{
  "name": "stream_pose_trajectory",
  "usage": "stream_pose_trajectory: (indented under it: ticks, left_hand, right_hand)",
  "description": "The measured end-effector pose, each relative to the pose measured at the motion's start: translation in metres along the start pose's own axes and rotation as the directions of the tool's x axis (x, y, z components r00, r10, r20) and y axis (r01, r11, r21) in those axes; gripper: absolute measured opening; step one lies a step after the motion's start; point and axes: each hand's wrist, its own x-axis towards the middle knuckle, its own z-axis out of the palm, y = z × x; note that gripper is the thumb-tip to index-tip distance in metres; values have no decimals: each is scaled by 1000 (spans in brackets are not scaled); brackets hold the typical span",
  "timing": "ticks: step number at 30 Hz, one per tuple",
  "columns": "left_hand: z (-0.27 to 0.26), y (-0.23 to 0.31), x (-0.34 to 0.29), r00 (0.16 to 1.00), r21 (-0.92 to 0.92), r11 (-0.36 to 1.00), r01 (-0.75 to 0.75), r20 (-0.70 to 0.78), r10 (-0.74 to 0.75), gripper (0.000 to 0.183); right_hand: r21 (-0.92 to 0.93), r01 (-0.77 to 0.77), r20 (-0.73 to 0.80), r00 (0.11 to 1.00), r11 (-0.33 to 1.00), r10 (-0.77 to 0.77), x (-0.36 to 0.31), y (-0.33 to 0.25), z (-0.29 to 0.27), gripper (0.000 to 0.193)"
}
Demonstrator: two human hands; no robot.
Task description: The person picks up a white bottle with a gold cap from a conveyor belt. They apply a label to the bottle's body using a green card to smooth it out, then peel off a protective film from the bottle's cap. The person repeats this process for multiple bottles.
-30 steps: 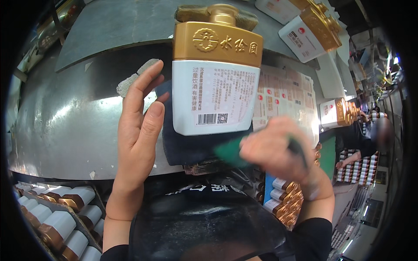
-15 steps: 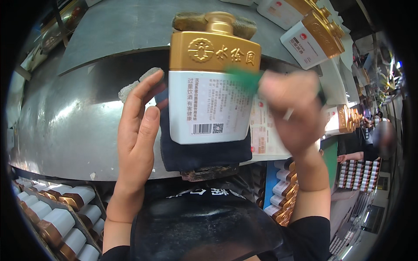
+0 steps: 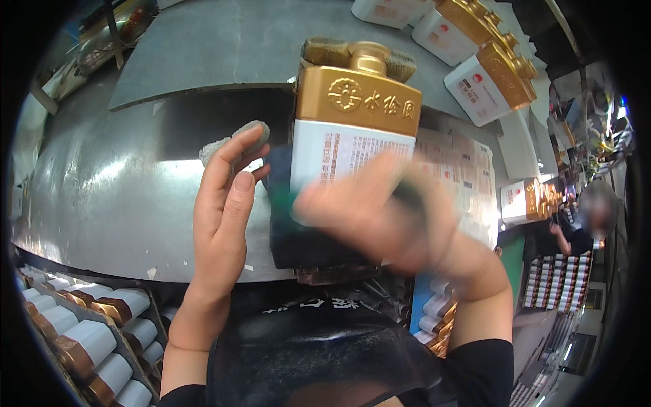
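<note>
A white and gold flat bottle [image 3: 359, 102] lies on its back on a dark cloth pad [image 3: 285, 244], its neck at a worn wooden block [image 3: 400, 66]. A printed label covers its white face. My right hand [image 3: 373, 210], smeared by motion, crosses the bottle's lower part and hides it. Its fingers are closed on a flat green piece [image 3: 283, 203], blurred, like a small scraper. Left of the bottle, my left hand [image 3: 224, 203] is held upright with its fingers apart, holding nothing. Grey coverings [image 3: 255, 136] sit on some of its fingertips.
Label sheets [image 3: 468, 169] lie right of the bottle on the metal bench [image 3: 135, 224]. Several finished-looking bottles [image 3: 475, 88] stand at the back right. Crates of bottles [image 3: 88, 332] sit below left. More bottles [image 3: 434, 312] lie below right. A person [image 3: 576, 234] works at far right.
My right hand has swept left and down with the green piece, from the bottle's right edge across its label. The view has shifted slightly; my left hand keeps its pose.
</note>
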Motion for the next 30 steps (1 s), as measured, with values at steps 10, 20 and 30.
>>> stream_pose_trajectory:
  ticks: [10,20,30]
  left_hand:
    - [12,-21,3,946,439,869,-229,312,92,132]
    - [46,35,12,804,609,525,-594,469,366,78]
    - [47,2,12,863,782,368,-504,433,261,67]
  right_hand:
    - [483,-544,256,837,687,483,-57,-5,-58,23]
    - [649,-749,388,480,138,787,-76,6,-65,43]
    - [240,-937,90,283,255,955,-222,24,-70,23]
